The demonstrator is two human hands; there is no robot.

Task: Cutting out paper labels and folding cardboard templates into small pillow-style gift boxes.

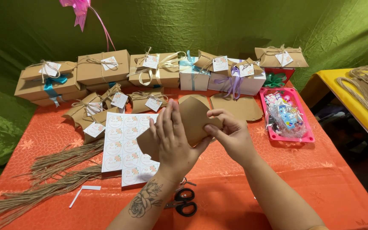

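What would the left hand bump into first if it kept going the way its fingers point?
Probably the small kraft pillow box with a tag, just beyond the left hand, which holds a flat kraft box blank. Depth is hard to judge.

A home craft corner set up for gift packing. A table under an orange tablecloth (277, 170) stands against a draped green cloth backdrop (218, 25). At twelve o'clock, kraft gift boxes (103, 66) tied with twine and ribbon stand in a row; at nine o'clock lie cut jute twine lengths (60, 164), with a sheet of round stickers (126, 145) near centre and black scissors (184, 201) at six o'clock.
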